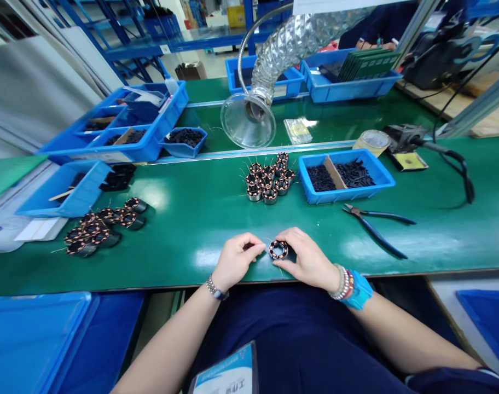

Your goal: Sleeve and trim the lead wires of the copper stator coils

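My right hand (305, 254) curls around a small motor stator (278, 250), a ring with copper windings, with its thumb and fingers on the ring's right side. The stator rests at the table's near edge with its round opening facing up. Thin wire ends stick out from it. Just to its left, my left hand (241, 256) is closed in a pinch, its fingertips close to a fine wire by the ring; what lies between them is too small to make out. Beyond my hands stands a cluster of similar stators (268, 178), and another group of stators (99, 227) lies at left.
Diagonal cutters (376, 227) lie at right, below a divided blue bin (348, 191) of small black pieces. A clear extraction hood (248, 123) hangs over the back. A tape roll (372, 141) sits at right. Blue trays (146, 148) stand at left. A person's hand (389, 46) shows behind.
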Tool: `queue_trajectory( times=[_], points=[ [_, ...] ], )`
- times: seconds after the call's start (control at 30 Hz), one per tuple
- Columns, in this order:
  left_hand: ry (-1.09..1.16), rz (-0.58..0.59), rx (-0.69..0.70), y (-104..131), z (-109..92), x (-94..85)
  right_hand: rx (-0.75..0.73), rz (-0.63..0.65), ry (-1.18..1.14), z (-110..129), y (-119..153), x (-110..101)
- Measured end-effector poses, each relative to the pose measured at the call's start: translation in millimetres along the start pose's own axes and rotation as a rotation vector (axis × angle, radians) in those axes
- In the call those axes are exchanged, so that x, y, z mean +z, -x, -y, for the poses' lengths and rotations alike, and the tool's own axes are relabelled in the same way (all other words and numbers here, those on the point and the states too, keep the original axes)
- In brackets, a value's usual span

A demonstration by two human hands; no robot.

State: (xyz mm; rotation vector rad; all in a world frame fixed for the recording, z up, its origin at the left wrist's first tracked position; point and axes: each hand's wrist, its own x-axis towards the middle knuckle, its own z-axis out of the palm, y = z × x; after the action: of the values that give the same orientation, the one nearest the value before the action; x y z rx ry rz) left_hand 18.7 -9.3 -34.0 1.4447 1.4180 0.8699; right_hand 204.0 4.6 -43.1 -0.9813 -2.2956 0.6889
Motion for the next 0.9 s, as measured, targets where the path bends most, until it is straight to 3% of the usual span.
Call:
queue_trajectory(
  times=[0.17, 0.27, 0.4, 0.53, 0.7, 0.8, 0.9],
  points=[
    [0.272, -0.131, -0.157, -4, 2, -11.0, 0.03, -0.031, 0.041, 0, 0, 3],
    [0.149, -0.266, -0.101, 3, 3, -18.4, 0.047, -0.048, 0.066, 0, 0, 5],
    [-0.28, -0.15, 0.224, 26, 8, -12.9, 0.051, -0.067, 0.116, 0, 0, 7],
    [-0.479, -0.073, 0.492, 46, 15, 5.2, 0.038, -0.079, 0.138, 1, 1, 9],
    [-0.516, -0.092, 0.57, 47, 15, 18.0, 0.041, -0.086, 0.149, 0, 1, 10],
    [-0.487, -0.093, 0.594, 42, 9, 14.4, 0.037, -0.092, 0.155, 0, 2, 10],
    [-0.368, -0.11, 0.516, 33, 5, 5.1, 0.037, -0.095, 0.167, 0, 1, 10]
  ],
)
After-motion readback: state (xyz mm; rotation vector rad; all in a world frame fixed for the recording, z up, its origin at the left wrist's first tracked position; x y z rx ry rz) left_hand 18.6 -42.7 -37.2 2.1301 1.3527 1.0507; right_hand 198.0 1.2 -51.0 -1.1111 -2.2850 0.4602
